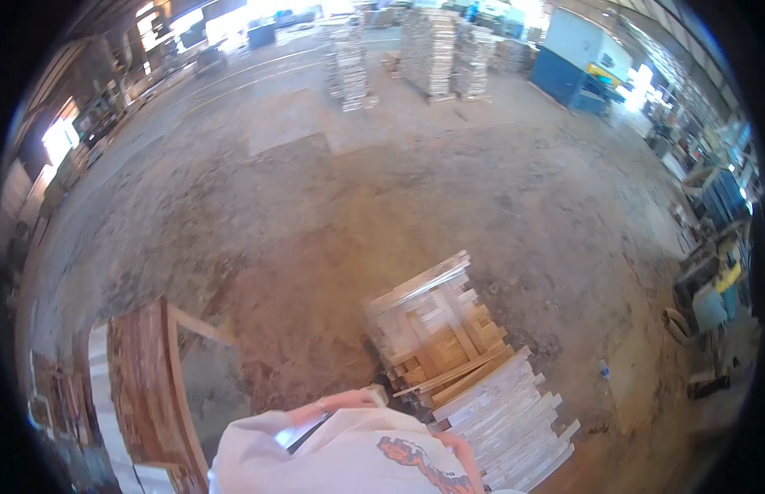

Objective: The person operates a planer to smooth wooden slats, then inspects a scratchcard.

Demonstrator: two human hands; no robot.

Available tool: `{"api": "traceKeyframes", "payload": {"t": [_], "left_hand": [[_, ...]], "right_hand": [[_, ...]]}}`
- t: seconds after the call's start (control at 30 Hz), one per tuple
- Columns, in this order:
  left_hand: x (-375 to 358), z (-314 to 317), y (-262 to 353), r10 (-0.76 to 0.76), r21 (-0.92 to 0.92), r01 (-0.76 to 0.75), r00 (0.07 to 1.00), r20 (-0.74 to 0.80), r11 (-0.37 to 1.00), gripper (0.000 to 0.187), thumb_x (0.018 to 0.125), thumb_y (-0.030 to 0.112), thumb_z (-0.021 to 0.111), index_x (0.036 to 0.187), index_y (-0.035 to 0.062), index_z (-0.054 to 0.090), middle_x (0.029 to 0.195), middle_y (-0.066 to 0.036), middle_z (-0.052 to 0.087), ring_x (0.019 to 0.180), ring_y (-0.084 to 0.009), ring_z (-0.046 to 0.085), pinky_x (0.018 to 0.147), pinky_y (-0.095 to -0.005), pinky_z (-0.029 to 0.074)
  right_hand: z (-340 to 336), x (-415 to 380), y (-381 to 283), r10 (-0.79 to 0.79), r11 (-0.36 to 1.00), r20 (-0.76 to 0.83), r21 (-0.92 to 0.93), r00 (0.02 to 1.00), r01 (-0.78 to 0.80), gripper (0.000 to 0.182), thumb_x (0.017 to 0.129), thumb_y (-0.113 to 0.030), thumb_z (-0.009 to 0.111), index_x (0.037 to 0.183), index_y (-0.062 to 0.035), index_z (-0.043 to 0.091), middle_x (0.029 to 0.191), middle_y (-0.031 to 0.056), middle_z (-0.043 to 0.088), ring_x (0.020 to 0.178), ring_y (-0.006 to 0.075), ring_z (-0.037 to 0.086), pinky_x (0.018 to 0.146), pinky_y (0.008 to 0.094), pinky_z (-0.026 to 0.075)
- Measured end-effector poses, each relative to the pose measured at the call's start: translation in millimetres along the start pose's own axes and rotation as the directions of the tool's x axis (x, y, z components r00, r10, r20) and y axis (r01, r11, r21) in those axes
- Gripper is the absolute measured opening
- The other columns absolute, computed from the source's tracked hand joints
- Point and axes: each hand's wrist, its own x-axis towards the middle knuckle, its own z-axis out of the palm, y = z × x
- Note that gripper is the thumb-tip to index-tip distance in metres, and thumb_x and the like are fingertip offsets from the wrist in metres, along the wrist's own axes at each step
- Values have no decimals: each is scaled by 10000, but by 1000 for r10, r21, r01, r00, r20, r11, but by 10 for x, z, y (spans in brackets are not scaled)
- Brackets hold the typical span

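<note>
My left hand (364, 398) is at the left side of a stack of wooden boards (497, 428), at the bottom middle of the head view. The fingers look curled by a pale end, too blurred to tell what they hold. My right hand (458, 445) is only partly visible beside my shirt, against the stack's near left edge; its fingers are hidden. Pale boards of uneven length make up the near part of the stack. Thin loose strips (465, 375) lie slantwise across it, and browner boards (440, 333) show beyond them.
A wooden frame with brown planks (144, 370) stands at lower left. Tall stacks of boards (432, 53) rise at the back, near a blue and white booth (567, 58). Machinery (711, 288) lines the right side. A small bottle (604, 369) lies on the dusty floor (316, 214).
</note>
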Motion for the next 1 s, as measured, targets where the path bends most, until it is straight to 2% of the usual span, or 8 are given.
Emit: {"api": "traceKeyframes", "payload": {"t": [0.1,0.27,0.47,0.6,0.67,0.77,0.87,1.0], "left_hand": [[-278,46,-365,116,130,-85,959,-257,988,395,991,406,590,1134,80,760,1101,-161,757,1019,-309,705,920,-411,529],[-903,-194,72,-346,-26,345,935,-83,938,356,906,388,677,967,56,793,813,-82,755,745,-204,689,705,-379,545],[-586,-258,16,-27,268,73,985,-173,961,274,848,324,704,1031,150,811,964,-189,757,907,-353,748,790,-446,585],[-352,-293,486,-108,606,125,992,-64,785,279,900,334,647,1073,179,802,991,-167,762,961,-370,736,841,-463,587],[-273,-384,585,-103,690,87,995,-19,719,291,891,333,640,1088,191,799,989,-181,756,964,-380,733,864,-479,591],[-221,-423,608,-92,682,69,996,-2,729,284,905,338,628,1083,196,797,1022,-185,753,988,-389,727,880,-486,583],[-106,-501,702,-102,687,14,991,87,727,293,915,351,619,1093,190,787,1022,-192,750,1000,-389,722,882,-496,577],[-41,-496,996,-88,777,-113,973,211,619,279,920,349,609,1054,172,779,985,-203,746,972,-405,719,851,-513,579]], "right_hand": [[-72,-167,-103,66,998,-1,-2,998,-66,554,993,-501,564,1149,6,723,964,129,770,873,268,746,829,390,587],[356,-271,651,-142,959,-309,-279,940,53,369,960,-322,567,1057,-17,751,1048,214,752,937,357,725,830,484,555],[906,-293,735,88,927,-605,342,792,158,278,931,-234,633,1082,-23,733,977,183,745,915,263,713,817,412,559],[1342,-194,744,197,794,-721,515,664,323,243,912,-175,677,1099,-26,721,930,162,741,901,201,705,809,364,562],[1485,-316,794,222,830,-787,462,576,312,248,916,-123,691,1139,-20,722,990,136,754,907,182,691,817,343,562],[1396,-1086,157,-58,801,-984,56,170,596,291,901,-85,726,1187,-33,720,1032,166,744,991,217,724,813,353,566],[1571,-942,257,115,737,-879,388,463,554,233,898,-127,685,1104,-26,728,1030,214,732,1020,329,732,814,406,578],[1494,-813,471,-5,929,-734,248,679,274,216,900,-151,653,1064,-29,724,1034,222,731,1010,361,725,816,439,580]]}}
